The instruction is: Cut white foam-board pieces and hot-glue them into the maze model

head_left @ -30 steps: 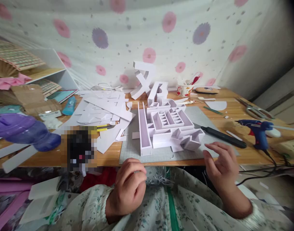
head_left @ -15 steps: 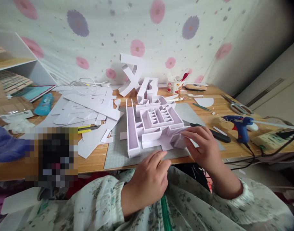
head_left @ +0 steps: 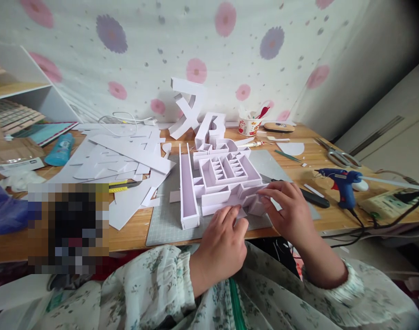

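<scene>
A white hollow letter-like structure (head_left: 214, 201), built from upright foam-board strips, stands on the grey cutting mat (head_left: 168, 229). My right hand (head_left: 290, 211) is at its right front corner, thumb and fingers pinched on a white foam-board strip (head_left: 253, 189). At the front edge my left hand (head_left: 226, 243) is curled over a small flat white piece (head_left: 242, 213). Its fingertips are hidden, so I cannot tell what they hold. Behind the structure stand two more white foam-board shapes, one angular (head_left: 209, 128) and one taller (head_left: 188, 107).
White board offcuts (head_left: 127, 151) and a yellow cutter (head_left: 122, 185) lie on the left. To the right are a black-handled knife (head_left: 314, 198), tweezers (head_left: 288, 156), scissors (head_left: 343, 158), a blue glue gun (head_left: 346, 185) and a power strip (head_left: 384, 204). A paper cup (head_left: 248, 126) stands behind.
My left hand has moved forward and slightly right, up to the structure's front edge, partly covering the small flat piece. My right hand stays at the strip with almost no movement.
</scene>
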Tool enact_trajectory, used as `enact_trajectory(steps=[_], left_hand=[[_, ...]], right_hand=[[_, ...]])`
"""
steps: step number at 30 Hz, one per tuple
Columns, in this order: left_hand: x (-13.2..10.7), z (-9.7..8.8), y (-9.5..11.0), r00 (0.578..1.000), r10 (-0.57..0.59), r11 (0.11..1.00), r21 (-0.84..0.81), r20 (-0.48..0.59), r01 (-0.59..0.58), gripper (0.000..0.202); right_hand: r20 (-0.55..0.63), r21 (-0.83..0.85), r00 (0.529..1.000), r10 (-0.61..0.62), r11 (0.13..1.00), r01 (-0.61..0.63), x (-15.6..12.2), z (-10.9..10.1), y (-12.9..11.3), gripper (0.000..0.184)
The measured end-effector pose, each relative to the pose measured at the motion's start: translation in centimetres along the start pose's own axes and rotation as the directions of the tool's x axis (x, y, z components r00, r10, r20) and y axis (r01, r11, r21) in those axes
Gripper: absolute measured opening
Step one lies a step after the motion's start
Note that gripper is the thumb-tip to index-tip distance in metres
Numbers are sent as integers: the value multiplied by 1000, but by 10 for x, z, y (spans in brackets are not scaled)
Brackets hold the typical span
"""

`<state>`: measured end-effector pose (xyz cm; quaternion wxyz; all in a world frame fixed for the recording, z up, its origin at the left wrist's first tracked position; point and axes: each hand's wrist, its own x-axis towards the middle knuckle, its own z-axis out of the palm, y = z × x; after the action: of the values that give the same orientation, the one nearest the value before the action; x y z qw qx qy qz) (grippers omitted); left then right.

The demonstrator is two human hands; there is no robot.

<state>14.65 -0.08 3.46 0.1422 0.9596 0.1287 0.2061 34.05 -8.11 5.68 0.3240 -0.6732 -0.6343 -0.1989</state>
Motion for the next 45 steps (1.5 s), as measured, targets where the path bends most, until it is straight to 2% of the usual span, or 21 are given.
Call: enact_trajectory(steps=[4, 11, 14, 23, 29, 38, 45], left_hand=[[0, 1, -2, 999, 9, 999, -39, -38, -11, 21], [2, -1, 1, 978, 66, 986, -135, -198, -94, 33], [4, -1, 3, 970, 72, 981, -161, -231, -111, 36], [13, 3, 1, 980, 72, 979, -176, -188, -105, 44], [16, 5, 1, 984, 53, 978, -191, -169, -86, 49], [17, 6, -2, 982, 83, 973, -199, -167, -116, 57], [17, 5, -4, 988, 77, 976, -194, -134, -102, 56]], right_hand=[[-10, 4, 1000, 16, 1000, -16, -1, 0, 1, 15], [29, -7, 996, 85, 996, -85, -4, -3, -4, 17], [25, -44, 993, 116, 992, -115, -6, -4, -7, 19], [-6, -47, 993, 114, 992, -115, -9, 1, -5, 20], [-1, 10, 988, 156, 988, -156, -10, 5, -5, 17], [-15, 77, 987, 163, 984, -161, -10, 7, -7, 15], [-11, 114, 982, 188, 976, -186, -11, 9, -8, 12]])
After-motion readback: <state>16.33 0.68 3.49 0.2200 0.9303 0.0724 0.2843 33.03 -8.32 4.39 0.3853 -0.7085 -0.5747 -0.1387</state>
